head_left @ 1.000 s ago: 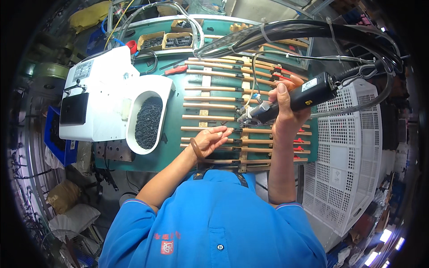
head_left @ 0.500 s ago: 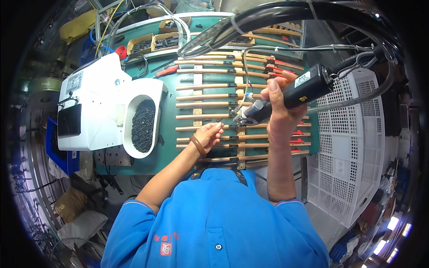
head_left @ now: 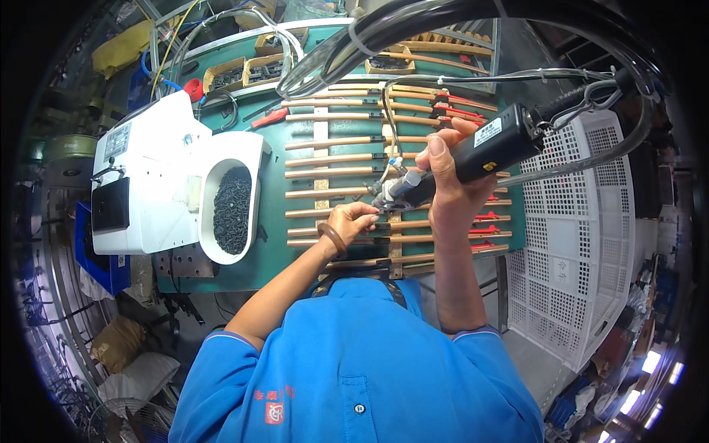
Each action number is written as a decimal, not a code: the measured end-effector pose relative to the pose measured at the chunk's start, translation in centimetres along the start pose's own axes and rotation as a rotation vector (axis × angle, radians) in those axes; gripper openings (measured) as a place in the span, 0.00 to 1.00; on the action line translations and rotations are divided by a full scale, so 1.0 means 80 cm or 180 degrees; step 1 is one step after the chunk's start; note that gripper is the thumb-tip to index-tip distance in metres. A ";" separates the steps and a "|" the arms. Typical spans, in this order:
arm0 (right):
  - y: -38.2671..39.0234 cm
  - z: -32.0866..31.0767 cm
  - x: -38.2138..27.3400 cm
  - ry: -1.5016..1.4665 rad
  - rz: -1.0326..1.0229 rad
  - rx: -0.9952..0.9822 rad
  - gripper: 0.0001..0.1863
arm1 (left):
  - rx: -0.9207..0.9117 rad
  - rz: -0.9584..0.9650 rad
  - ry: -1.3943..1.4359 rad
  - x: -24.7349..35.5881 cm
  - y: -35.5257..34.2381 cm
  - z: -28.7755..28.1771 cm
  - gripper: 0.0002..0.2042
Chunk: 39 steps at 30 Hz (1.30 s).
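Observation:
My right hand (head_left: 452,173) is wrapped round a black power screwdriver (head_left: 495,144), which is tilted with its metal nose pointing down and left. My left hand (head_left: 350,224), with a brown bangle on its wrist, is closed in a pinch right by the nose. Whatever lies between its fingertips is too small to make out. Beneath both hands runs a row of copper-coloured rods (head_left: 310,193), side by side across wooden strips (head_left: 320,155). Small black clips (head_left: 378,139) sit on the rods near their middles. The tool's nose hides the spot where it meets a rod.
A white machine (head_left: 151,177) with an oval tray (head_left: 209,221) of black screws stands at left. Black and clear hoses (head_left: 413,37) arch overhead to the tool. A white perforated crate (head_left: 561,258) is at right. Small-part boxes (head_left: 225,74) and a red-handled tool (head_left: 269,118) lie farther back.
The screwdriver has tilted and shifted slightly left in my right hand. My left hand's fingertips have moved right, up against the tool's nose. The whole view has shifted a little.

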State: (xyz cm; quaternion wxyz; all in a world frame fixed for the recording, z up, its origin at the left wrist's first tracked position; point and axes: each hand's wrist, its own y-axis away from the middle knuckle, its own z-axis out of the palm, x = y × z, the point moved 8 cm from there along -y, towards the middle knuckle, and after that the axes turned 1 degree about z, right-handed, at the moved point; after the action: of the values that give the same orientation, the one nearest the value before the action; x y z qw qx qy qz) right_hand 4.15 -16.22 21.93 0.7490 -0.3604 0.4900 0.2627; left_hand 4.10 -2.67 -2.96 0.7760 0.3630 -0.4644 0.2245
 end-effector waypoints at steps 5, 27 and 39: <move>0.001 0.000 -0.001 0.0062 -0.0001 0.0027 0.18 | -0.0099 0.0731 -0.1081 0.019 -0.004 0.004 0.06; 0.007 0.001 -0.007 0.0011 -0.0119 0.0225 0.14 | -0.0489 -0.0091 -0.0304 0.000 0.004 -0.009 0.18; 0.010 -0.007 0.022 0.0079 -0.0190 0.0198 0.16 | 0.0142 0.2020 -0.4016 0.048 -0.017 0.013 0.12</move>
State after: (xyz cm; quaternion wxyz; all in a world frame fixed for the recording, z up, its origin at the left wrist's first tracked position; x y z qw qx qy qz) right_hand 3.89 -16.12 19.90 0.7612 -0.3547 0.4962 0.2204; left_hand 6.27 -4.26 0.29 0.2482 0.2868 -0.9043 0.1961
